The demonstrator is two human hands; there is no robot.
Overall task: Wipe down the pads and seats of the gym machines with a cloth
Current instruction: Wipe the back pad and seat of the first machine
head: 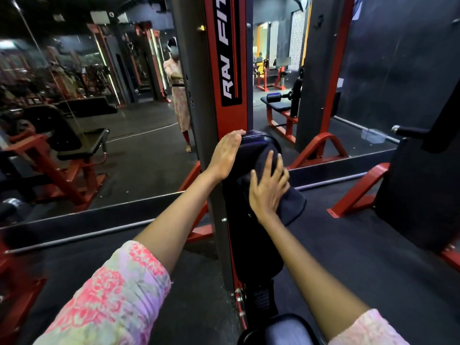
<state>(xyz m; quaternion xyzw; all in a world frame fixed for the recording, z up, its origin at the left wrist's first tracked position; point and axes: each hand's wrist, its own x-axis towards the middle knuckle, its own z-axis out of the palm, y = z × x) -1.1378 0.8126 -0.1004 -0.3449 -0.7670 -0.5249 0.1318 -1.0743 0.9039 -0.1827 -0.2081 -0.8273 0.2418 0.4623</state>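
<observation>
The back pad (251, 235) of the machine stands upright in front of me, black and long, fixed to the grey and red upright (219, 78) that carries a white-lettered label. I see its rounded top just under the left hand (225, 155), and its lower end runs down toward the seat (286, 331) at the bottom edge of my view.

My left hand lies over the pad's upper left edge, the fingers straight and close together, the fingertips reaching the top corner beside the red strip of the upright. It grips nothing; it rests flat along the pad's side.

My right hand (270, 189) presses a dark blue cloth (290, 202) against the pad's face, a little below the top. The fingers are spread wide and laid flat on the cloth, not curled round it. A bunched part of the cloth hangs out to the right of the hand, past the pad's edge.

Both forearms reach in from the bottom, each with a pink patterned sleeve (117, 297) pushed back from the wrist.

Behind the upright a wall mirror (99, 145) shows the gym floor, other red-framed machines and a standing person in a light patterned garment. To my right stands another machine with a large black pad (420, 195) on a red frame.
</observation>
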